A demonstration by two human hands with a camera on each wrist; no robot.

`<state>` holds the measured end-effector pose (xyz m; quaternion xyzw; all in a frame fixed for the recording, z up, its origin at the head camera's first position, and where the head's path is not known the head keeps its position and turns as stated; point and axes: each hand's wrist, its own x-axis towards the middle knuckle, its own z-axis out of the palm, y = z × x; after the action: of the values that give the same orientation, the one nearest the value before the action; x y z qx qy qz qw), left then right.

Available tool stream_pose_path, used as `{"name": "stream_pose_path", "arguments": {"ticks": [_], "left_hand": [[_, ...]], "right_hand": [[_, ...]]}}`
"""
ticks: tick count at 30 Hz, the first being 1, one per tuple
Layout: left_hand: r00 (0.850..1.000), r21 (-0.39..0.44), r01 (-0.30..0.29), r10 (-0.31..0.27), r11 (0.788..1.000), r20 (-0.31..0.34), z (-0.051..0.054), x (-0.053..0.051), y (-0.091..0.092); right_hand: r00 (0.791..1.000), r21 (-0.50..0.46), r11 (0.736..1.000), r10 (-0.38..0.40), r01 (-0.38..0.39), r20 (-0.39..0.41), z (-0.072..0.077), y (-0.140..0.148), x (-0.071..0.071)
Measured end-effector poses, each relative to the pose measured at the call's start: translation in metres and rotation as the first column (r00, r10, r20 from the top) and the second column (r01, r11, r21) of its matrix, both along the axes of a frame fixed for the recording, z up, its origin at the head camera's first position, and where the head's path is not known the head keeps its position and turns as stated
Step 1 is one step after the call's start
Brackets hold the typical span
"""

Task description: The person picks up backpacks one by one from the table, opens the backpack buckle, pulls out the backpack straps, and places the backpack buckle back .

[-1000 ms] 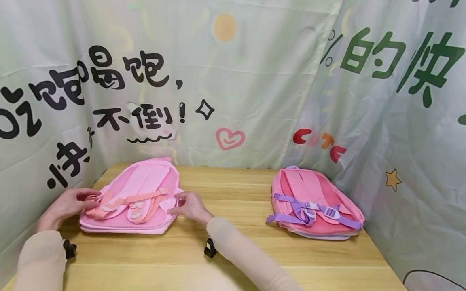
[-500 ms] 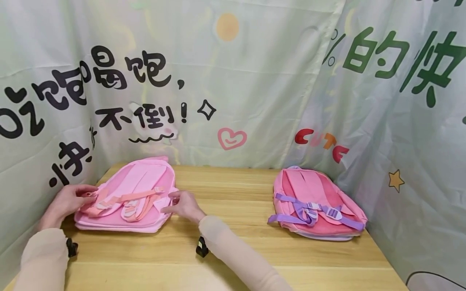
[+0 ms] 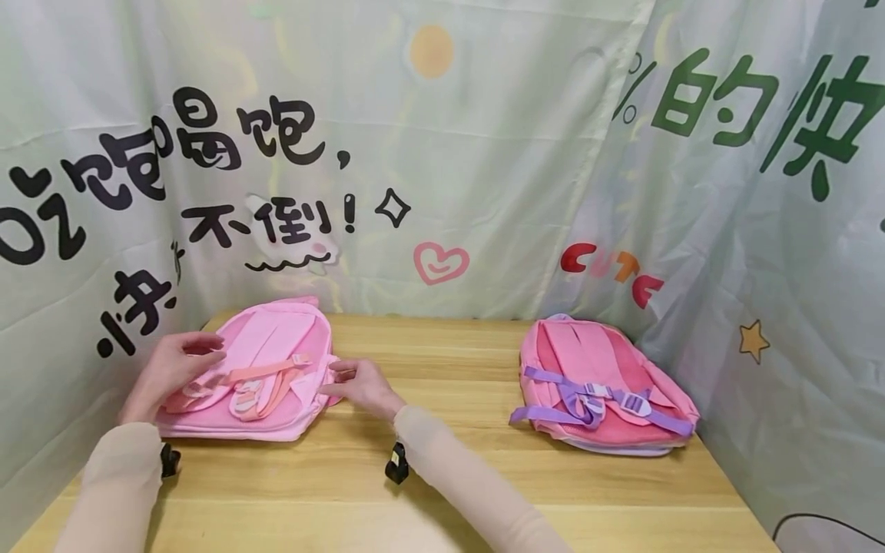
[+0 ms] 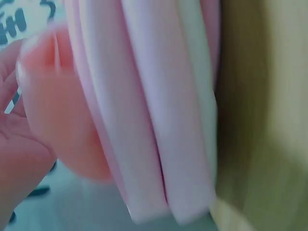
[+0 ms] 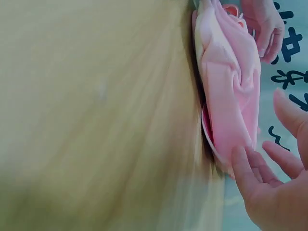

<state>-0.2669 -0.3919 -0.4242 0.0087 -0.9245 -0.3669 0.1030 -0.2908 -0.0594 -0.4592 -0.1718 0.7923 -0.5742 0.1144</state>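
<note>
- Left grip (image 3: pixel 176 369): a bare hand over the near-left part of the pink backpack, thumb and fingers spread apart and closed on nothing; the left wrist view has it next to a broad orange strap (image 4: pixel 62 120), but whether skin meets fabric there I cannot tell.
- Right grip (image 3: pixel 366 385): a bare hand at the backpack's right side, fingers loosely extended and apart, clamped on nothing; in the right wrist view its fingertips lie against the bag's edge or just beside it.
- Pink backpack (image 3: pixel 266 326): between the two hands, lying flat on the left part of the surface, shoulder-strap side up, orange webbing (image 3: pixel 270 371) across its back.
- Beige sleeves (image 3: pixel 470 488) cover both forearms, a small black device (image 3: pixel 397 463) at each wrist.
- Coral-pink backpack (image 3: pixel 622 353): well apart on the right, also strap side up, with purple webbing (image 3: pixel 664 423).
- Wood-grain surface (image 3: pixel 456 384) beneath both bags.
- Pale printed cloth (image 3: pixel 498 184) behind, with black and green characters, a pink heart and "CUTE".
</note>
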Motion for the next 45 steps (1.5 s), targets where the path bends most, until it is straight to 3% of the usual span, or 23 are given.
{"name": "stream_pose_path", "arguments": {"ticks": [7, 11, 17, 25, 31, 42, 45], "left_hand": [[0.992, 0.014, 0.122, -0.122, 0.992, -0.012, 0.003, -0.012, 0.040], [0.991, 0.052, 0.136, -0.136, 0.989, 0.002, 0.007, -0.016, 0.069], [0.986, 0.163, 0.160, -0.166, 0.973, 0.020, 0.008, -0.022, 0.116], [0.979, 0.274, 0.200, -0.205, 0.941, -0.008, 0.005, -0.032, 0.173], [0.975, 0.295, 0.213, -0.220, 0.931, -0.012, 0.003, -0.037, 0.210], [0.962, 0.380, 0.264, -0.270, 0.886, -0.038, 0.000, -0.038, 0.263], [0.963, 0.385, 0.260, -0.265, 0.886, -0.042, -0.004, -0.037, 0.275]], "right_hand": [[0.998, -0.120, 0.991, 0.060, -0.060, -0.005, 0.010, 0.028, -0.002], [0.993, -0.160, 0.981, 0.112, -0.107, 0.025, 0.018, 0.046, 0.001], [0.990, -0.120, 0.985, 0.132, -0.125, 0.050, 0.027, 0.079, 0.007], [0.993, -0.078, 0.992, 0.106, -0.102, 0.043, 0.028, 0.133, 0.004], [0.998, -0.061, 0.996, 0.070, -0.070, 0.008, 0.030, 0.172, 0.001], [0.998, 0.001, 0.999, -0.054, 0.054, 0.023, 0.050, 0.226, -0.005], [0.997, 0.005, 0.998, -0.067, 0.067, 0.025, 0.054, 0.239, -0.008]]}}
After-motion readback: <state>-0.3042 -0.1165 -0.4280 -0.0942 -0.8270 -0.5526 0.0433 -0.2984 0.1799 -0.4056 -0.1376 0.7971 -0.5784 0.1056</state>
